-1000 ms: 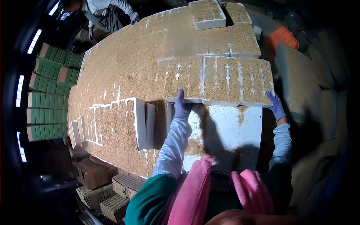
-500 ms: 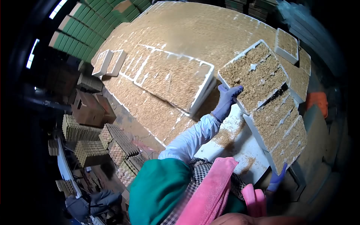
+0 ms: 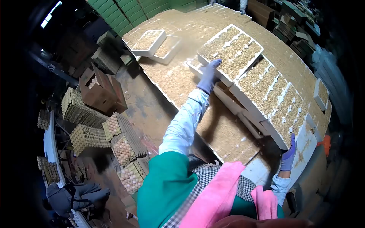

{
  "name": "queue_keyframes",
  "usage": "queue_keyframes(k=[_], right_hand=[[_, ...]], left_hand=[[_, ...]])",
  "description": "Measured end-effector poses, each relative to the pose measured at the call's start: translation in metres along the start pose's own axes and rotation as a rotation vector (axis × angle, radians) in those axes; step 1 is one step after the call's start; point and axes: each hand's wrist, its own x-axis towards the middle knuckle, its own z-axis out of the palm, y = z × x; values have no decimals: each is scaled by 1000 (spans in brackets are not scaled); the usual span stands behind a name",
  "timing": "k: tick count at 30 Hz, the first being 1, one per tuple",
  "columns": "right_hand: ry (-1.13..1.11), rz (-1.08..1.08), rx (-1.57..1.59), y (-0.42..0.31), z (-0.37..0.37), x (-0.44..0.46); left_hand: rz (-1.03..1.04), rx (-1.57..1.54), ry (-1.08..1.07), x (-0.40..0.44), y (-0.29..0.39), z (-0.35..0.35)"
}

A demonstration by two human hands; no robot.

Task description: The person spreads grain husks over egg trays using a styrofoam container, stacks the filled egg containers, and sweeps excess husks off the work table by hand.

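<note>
Two white foam boxes filled with tan husks lie end to end in front of me: a farther-left box [image 3: 229, 47] and a nearer-right box [image 3: 272, 97]. My left hand [image 3: 210, 76], in a purple-grey glove, is closed on the near-left side of the first, thumb over the rim. At the other end, my right hand [image 3: 288, 154], gloved alike, presses its raised fingers against the second box's near-right corner; its palm side is partly hidden. Pale ridges show among the husks. Below the boxes are more white box walls and a husk-covered surface [image 3: 228, 146].
Loose husks cover a broad table of boxes [image 3: 175, 79]. Another husk-filled box [image 3: 149, 42] sits tilted at back left. Egg trays [image 3: 123, 150], a cardboard box [image 3: 100, 93] and a bending person [image 3: 78, 199] are at left. Another person's hand [image 3: 243, 9] shows at the far edge.
The two held boxes have moved leftward and away from me, over the other boxes, and lie flatter. Both hands moved with them. My view has turned to the right.
</note>
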Motion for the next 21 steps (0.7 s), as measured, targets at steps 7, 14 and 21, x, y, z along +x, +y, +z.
queue_keyframes(k=[7, 14, 21], right_hand=[[86, 338, -112, -45, 87, 14], [570, -607, -837, -130, 246, -24], [-618, -110, -417, -91, 636, -51]], left_hand=[[-399, 167, -16, 24, 21, -72], [-499, 479, -618, 19, 75, -163], [476, 890, 115, 151, 270, -358]])
